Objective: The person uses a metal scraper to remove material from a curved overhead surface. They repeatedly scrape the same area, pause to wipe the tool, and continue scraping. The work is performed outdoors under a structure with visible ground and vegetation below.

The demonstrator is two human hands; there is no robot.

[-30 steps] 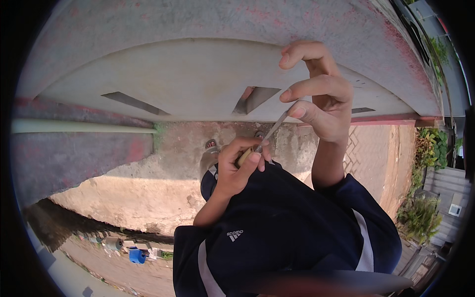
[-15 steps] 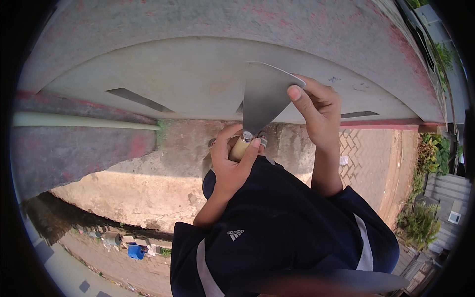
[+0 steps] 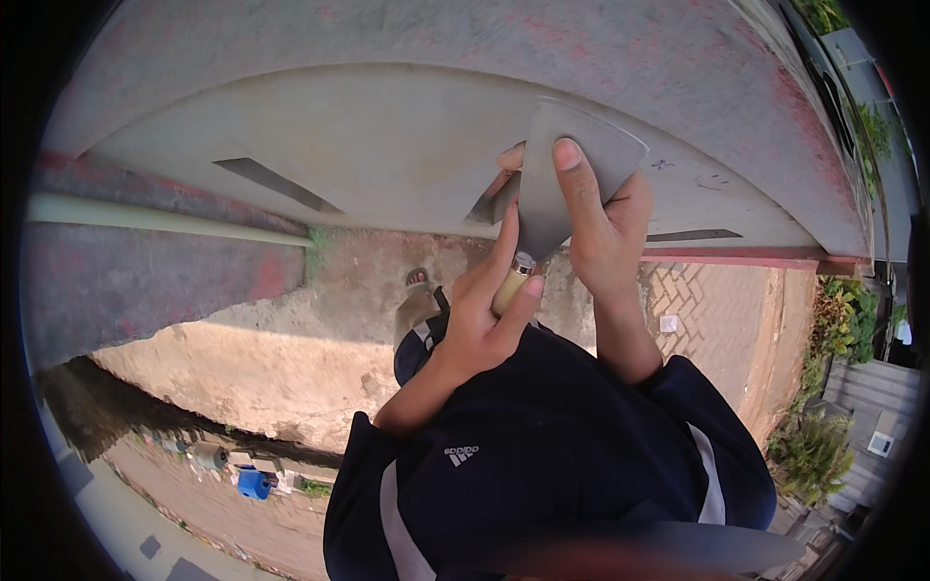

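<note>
1. Scraper [image 3: 542, 189]: wide, flat, grey metal blade; pale handle [image 3: 510, 292] with a shiny metal collar [image 3: 524, 261]. Held up in front of the person's body, before the grey wall [image 3: 387, 145], blade tilted up and to the right, handle end nearest the person.
2. Left hand [image 3: 478, 324]: closed around the handle, thumb lying on its near side, index finger stretched up beside the lower blade.
3. Right hand [image 3: 612, 242]: clamped on the blade, thumb pressed flat on the near face, other fingers mostly hidden behind; fingertips show past the left edge.
4. Hands near each other, both on the one tool.
5. Wall: dark slots, one to the left [image 3: 276, 184], one to the right [image 3: 693, 235], another partly covered by blade and fingers. Whether the blade touches the wall, cannot tell.
6. Below: dark shirt [image 3: 572, 436] with pale stripes; one sandalled foot [image 3: 417, 278] on worn concrete [image 3: 358, 261].
7. Around: pale pipe [image 3: 165, 215] at left, blue container [image 3: 254, 484] lower left, patterned paving [image 3: 683, 295] and plants [image 3: 814, 455] at right.
</note>
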